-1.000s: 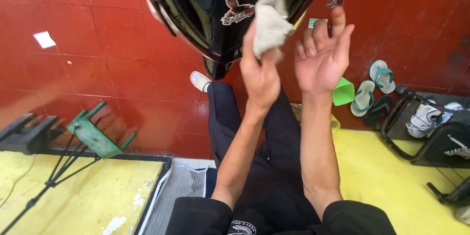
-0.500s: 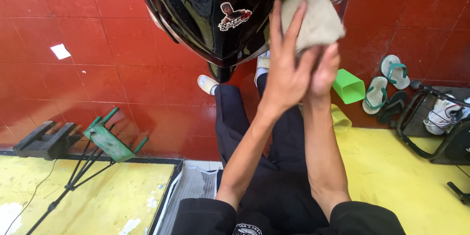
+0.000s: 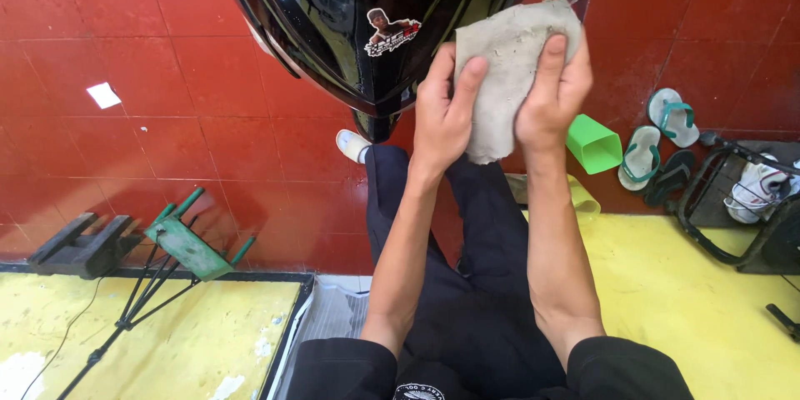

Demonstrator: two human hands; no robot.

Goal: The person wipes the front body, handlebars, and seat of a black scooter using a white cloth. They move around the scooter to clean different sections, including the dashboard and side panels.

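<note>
Head view, single entry.

Item 1: grey cloth (image 3: pixel 508 75), worn and pilled, held up flat between both hands in front of the person's chest line, just beside and partly overlapping the lower edge of a glossy black helmet (image 3: pixel 367 25) with a small sticker on its shell.

Item 2: left hand (image 3: pixel 442 117), fingers together and pressed on the cloth's left edge, thumb behind it.

Item 3: right hand (image 3: pixel 554 96), fingers curled over the cloth's right side, clamped on it.

Item 4: surroundings. Red tiled floor (image 3: pixel 125 158); green plastic cup (image 3: pixel 593 143) lying on its side; pair of teal-strapped sandals (image 3: pixel 658 137); small green stand (image 3: pixel 190 243) by a black block; yellow mat (image 3: pixel 167 342) at lower left; black metal frame (image 3: pixel 733 217) with a white shoe at right.

Risk note: grit caught in the rough cloth would likely scratch the helmet's gloss; a loosened pinch on either edge could let the cloth drop to the dusty floor
</note>
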